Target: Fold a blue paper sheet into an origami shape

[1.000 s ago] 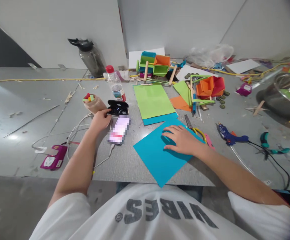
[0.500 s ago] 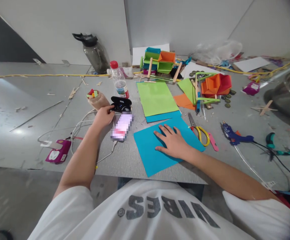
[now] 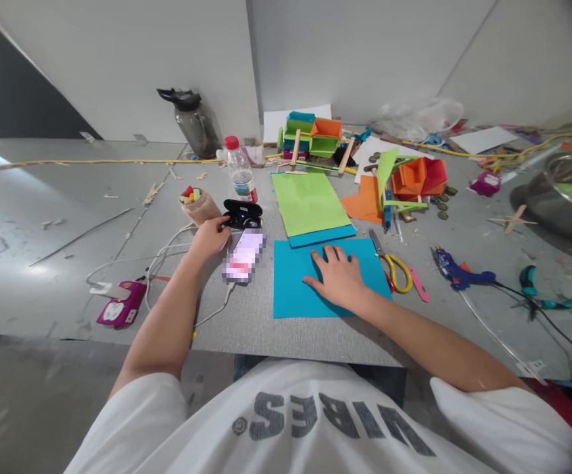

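My right hand (image 3: 338,276) lies spread, fingers apart, on blue paper sheet (image 3: 291,289), near front of table (image 3: 249,329); palm probably steadying it. My left hand (image 3: 209,238) at open black earbud case (image 3: 243,205), fingertip touching its left end; cannot tell whether I pinch it. Smartphone (image 3: 245,257) just nearer me, white cable (image 3: 226,302) plugged in, presumably charging. Scissors (image 3: 410,280) by sheet's right edge, likely for easy reach.

Right hand (image 3: 338,275) is resting spread on blue sheet (image 3: 293,289). Left hand (image 3: 208,238) is touching open black case (image 3: 240,218). Phone (image 3: 246,255) is lying between hands, bottle (image 3: 242,176) standing beyond left. Beyond right, green sheet (image 3: 310,205) is lying; rightward, scissors (image 3: 385,256), then glue gun (image 3: 461,272).
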Demonstrator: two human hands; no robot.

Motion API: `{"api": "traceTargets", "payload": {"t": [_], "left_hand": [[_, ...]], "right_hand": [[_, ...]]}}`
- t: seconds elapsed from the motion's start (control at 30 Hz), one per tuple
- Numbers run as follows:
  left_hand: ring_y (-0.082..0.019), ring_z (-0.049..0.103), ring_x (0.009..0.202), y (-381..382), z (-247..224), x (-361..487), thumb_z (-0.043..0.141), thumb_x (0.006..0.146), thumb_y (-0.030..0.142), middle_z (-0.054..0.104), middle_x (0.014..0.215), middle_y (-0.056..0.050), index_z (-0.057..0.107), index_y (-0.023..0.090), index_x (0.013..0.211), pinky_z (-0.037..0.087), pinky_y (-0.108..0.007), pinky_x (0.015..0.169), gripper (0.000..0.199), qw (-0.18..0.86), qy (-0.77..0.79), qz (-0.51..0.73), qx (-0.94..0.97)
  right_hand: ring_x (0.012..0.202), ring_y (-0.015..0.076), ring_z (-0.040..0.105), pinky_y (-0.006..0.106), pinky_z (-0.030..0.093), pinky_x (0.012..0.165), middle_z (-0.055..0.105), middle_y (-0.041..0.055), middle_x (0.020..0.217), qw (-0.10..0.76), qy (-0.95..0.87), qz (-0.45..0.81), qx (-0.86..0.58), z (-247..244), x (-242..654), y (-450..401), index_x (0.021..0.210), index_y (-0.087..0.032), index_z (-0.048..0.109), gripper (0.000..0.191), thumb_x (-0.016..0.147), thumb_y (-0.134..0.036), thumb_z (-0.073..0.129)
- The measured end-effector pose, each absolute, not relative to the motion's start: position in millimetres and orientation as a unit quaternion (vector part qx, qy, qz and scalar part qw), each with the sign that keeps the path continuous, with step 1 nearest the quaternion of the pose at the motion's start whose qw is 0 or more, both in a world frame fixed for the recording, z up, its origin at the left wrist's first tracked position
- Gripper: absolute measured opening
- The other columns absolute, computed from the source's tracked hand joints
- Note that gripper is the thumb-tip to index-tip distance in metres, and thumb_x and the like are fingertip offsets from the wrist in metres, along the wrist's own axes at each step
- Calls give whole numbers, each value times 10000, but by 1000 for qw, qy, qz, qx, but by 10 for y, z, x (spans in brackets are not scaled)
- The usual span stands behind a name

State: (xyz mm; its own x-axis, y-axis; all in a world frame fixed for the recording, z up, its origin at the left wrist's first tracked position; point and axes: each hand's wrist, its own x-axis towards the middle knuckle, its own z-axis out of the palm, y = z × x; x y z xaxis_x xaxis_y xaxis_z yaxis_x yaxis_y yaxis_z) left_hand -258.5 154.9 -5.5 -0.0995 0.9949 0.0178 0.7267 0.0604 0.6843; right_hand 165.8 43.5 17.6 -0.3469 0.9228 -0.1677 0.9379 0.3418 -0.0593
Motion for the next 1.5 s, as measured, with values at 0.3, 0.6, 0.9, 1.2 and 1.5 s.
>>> {"api": "traceTargets", "payload": {"t": [0.3, 0.6, 0.9, 1.2, 1.5], "left_hand": [[-282, 678, 819, 1544, -7, -2550, 686, 970, 364, 898, 1035, -183, 855, 11, 1687, 560, -433, 905, 816, 211, 700, 249, 635], [-273, 677, 779, 1540, 1, -2548, 674, 966, 397, 873, 929, -161, 850, -12, 1678, 552, -400, 830, 840, 205, 701, 249, 636], [-250, 625, 803, 1543, 0, -2540, 657, 1027, 343, 850, 963, -139, 851, 9, 1694, 495, -395, 848, 770, 195, 706, 242, 636], [-266, 684, 841, 1529, 34, -2502, 670, 1069, 261, 876, 1013, -162, 838, 11, 1715, 525, -418, 921, 712, 192, 709, 233, 638], [-280, 736, 924, 1499, 77, -2471, 671, 1059, 270, 914, 1061, -160, 823, 26, 1738, 564, -393, 941, 738, 198, 711, 226, 635]], "right_hand": [[1797, 593, 562, 793, 526, 1424, 643, 348, 1887, -11, 821, -69, 567, 87, 1641, 500, 1845, -135, 700, 862, 1268, -762, 569], [1948, 592, 386, 848, 447, 1493, 405, 259, 2118, 61, 849, -121, 510, 179, 1661, 383, 2020, -274, 535, 1008, 1212, -864, 658], [1643, 649, 641, 793, 637, 1178, 588, 378, 1948, 67, 825, -75, 556, 259, 1405, 424, 2000, -188, 552, 1077, 1201, -909, 595], [1422, 614, 766, 740, 578, 1188, 762, 470, 1636, 46, 799, -19, 599, 248, 1234, 584, 1777, 44, 701, 1115, 1221, -910, 544], [1610, 518, 725, 665, 547, 1340, 743, 311, 1807, 33, 870, -50, 489, 482, 1489, 373, 1687, -120, 809, 694, 1303, -661, 607]]}}
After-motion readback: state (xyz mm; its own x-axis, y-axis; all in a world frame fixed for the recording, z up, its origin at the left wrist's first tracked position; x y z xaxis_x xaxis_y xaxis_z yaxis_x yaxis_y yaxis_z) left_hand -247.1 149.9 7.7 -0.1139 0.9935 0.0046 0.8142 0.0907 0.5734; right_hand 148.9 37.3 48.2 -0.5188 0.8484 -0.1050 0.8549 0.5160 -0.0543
